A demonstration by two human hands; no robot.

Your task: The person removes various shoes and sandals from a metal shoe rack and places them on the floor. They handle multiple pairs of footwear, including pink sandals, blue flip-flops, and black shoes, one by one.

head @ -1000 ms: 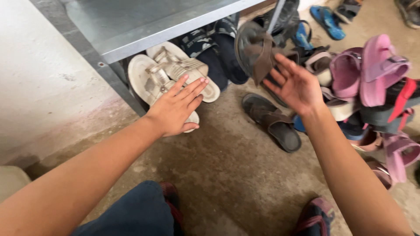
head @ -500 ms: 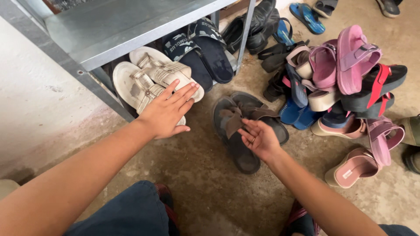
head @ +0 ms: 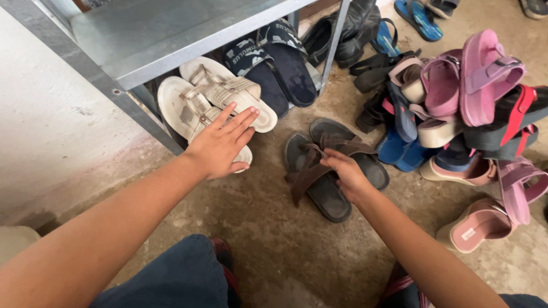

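Note:
My left hand [head: 220, 145] lies flat, fingers spread, on a pair of beige sandals [head: 214, 97] that sit partly under a grey metal shelf [head: 165, 31]. My right hand [head: 346, 174] rests on a pair of dark brown sandals [head: 334, 165] lying side by side on the concrete floor, its fingers curled over the straps of the left sandal. The brown pair lies just right of the beige pair.
A dark blue pair of slippers [head: 274, 63] lies under the shelf beside its metal leg [head: 334, 43]. A heap of pink, black, blue and cream footwear [head: 462, 108] fills the right side. A pale wall [head: 51, 131] stands at left. My knee [head: 177, 274] is at the bottom.
My right hand brought a dark sandal down from near the shelf and set it beside its mate on the floor. My left hand stayed on the beige sandals.

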